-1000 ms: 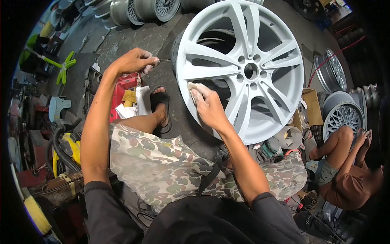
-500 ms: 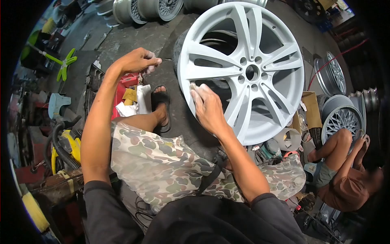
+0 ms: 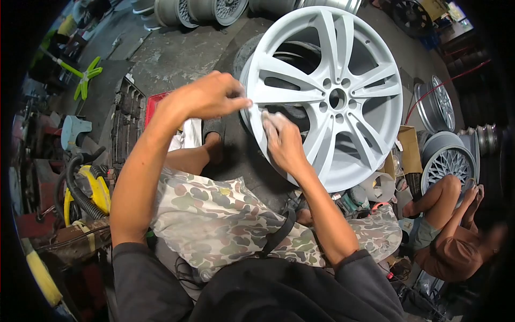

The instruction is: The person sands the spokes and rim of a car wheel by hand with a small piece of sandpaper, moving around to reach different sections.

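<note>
A pale grey wheel rim (image 3: 292,96) with paired spokes is tilted in front of me, over a dark tyre (image 3: 245,56). My left hand (image 3: 212,96) reaches to the rim's left edge. Its thumb points at the lip, apart from the bent fingers, whose whitish tips are partly hidden. Lower on the same side, my right hand (image 3: 285,140) lies against the inner lip, below the left spoke. Its dusty fingers are bent and pressed together; whatever is under the fingertips I cannot tell.
On the right a person (image 3: 450,244) sits by a mesh-spoked wheel (image 3: 449,169). A cardboard box (image 3: 410,149) and a green power tool (image 3: 355,198) lie near the rim. A yellow machine with a black hose (image 3: 91,196) stands left. More wheels (image 3: 228,11) line the back.
My left hand has come right, from above the floor to the rim's left edge. My right hand has shifted slightly right and down along the lip. The view has moved a little.
</note>
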